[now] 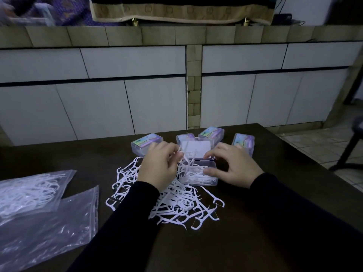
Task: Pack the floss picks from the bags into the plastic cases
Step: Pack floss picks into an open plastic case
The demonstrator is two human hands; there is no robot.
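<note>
A loose pile of white floss picks [176, 205] lies on the dark table in front of me. Just behind it stands an open clear plastic case [212, 181], partly filled with picks, its lid [196, 149] tipped back. My left hand [159, 165] is at the case's left edge, fingers pinched on several floss picks that hang over the case. My right hand [233, 163] rests at the case's right side, its thumb on the rim and its fingers apart. Several closed cases with colourful labels [146, 144] [211, 133] [243, 143] stand behind.
Two clear zip bags lie at the left: one [29, 191] holds many picks, the other [51, 228] looks almost flat. The dark table [275, 203] ends at the right above a tiled floor. A dark stool [351, 146] stands at the right. White cabinets run behind.
</note>
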